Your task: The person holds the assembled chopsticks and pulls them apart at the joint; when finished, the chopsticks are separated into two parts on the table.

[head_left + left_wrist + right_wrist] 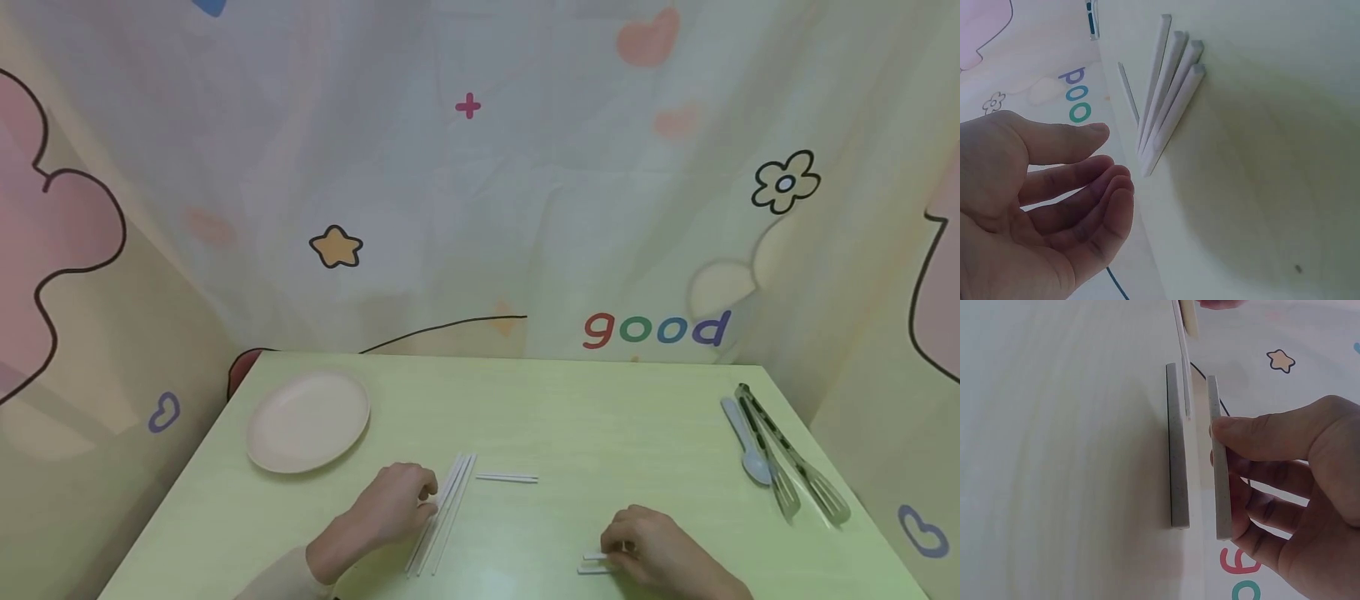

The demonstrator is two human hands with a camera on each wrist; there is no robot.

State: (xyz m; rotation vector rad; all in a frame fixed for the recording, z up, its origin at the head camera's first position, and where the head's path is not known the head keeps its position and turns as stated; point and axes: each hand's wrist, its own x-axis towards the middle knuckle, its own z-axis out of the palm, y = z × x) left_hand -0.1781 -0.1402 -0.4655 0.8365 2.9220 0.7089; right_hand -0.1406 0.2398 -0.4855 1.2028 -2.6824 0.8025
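Observation:
My left hand hovers beside several long white chopsticks that lie fanned on the table. Its fingers are loosely curled with nothing between them; in the left wrist view thumb and fingertips stand apart from the chopsticks. At the front right, my right hand pinches a short white stick between thumb and fingers, raised off the tabletop. A second short white stick lies flat on the table, roughly parallel to the held one. Another pair of short white sticks rests between the hands, right of the chopsticks.
A pale round plate is at the back left of the light green table. Along the right edge lie a light spoon and metal tongs with dark handles. A patterned curtain hangs behind the table.

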